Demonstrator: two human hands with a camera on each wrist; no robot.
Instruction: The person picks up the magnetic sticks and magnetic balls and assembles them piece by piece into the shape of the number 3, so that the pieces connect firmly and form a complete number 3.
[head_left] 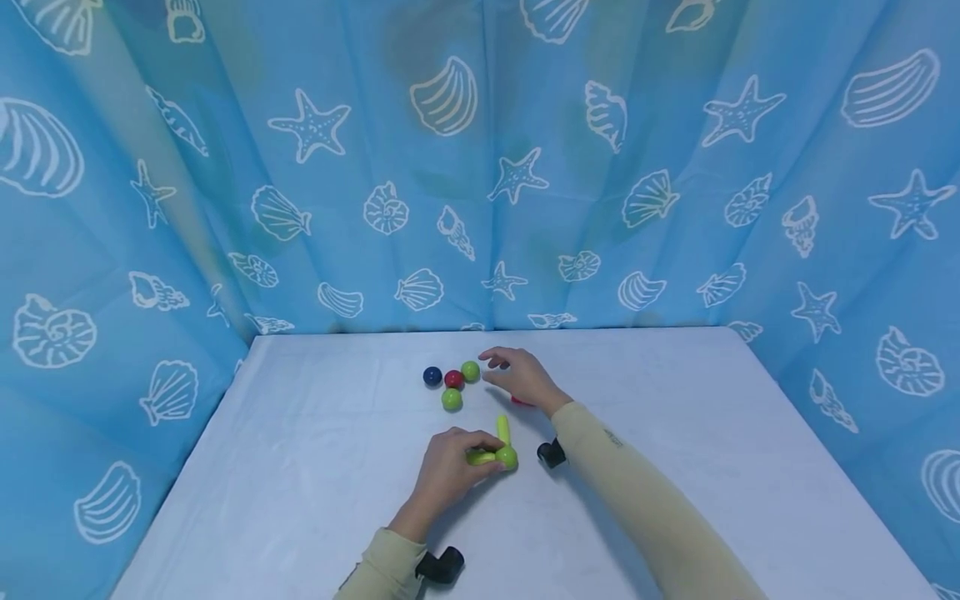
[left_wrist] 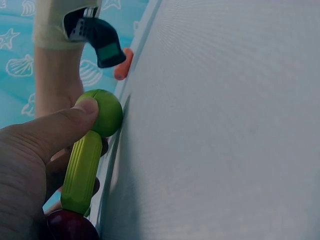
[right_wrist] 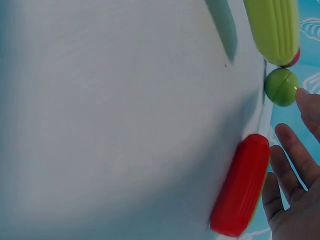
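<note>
My left hand (head_left: 456, 465) pinches a green ball (head_left: 507, 457) that has two yellow-green ribbed rods against it, one rod (head_left: 503, 428) pointing to the back and one running left under the fingers. In the left wrist view the thumb presses the ball (left_wrist: 108, 114), and a dark red ball (left_wrist: 71, 226) sits at the far end of the ribbed rod (left_wrist: 81, 172). My right hand (head_left: 521, 377) reaches over the back of the table, fingers spread and holding nothing. Its fingertips are close to another green ball (right_wrist: 282, 88), beside a red ribbed rod (right_wrist: 242, 186).
Left of the right hand, a navy ball (head_left: 432, 377), a red ball (head_left: 453, 379) and a nearer green ball (head_left: 452, 400) cluster on the white table (head_left: 315, 467). A blue curtain (head_left: 480, 167) with shell prints hangs around it. Black devices are strapped to both wrists.
</note>
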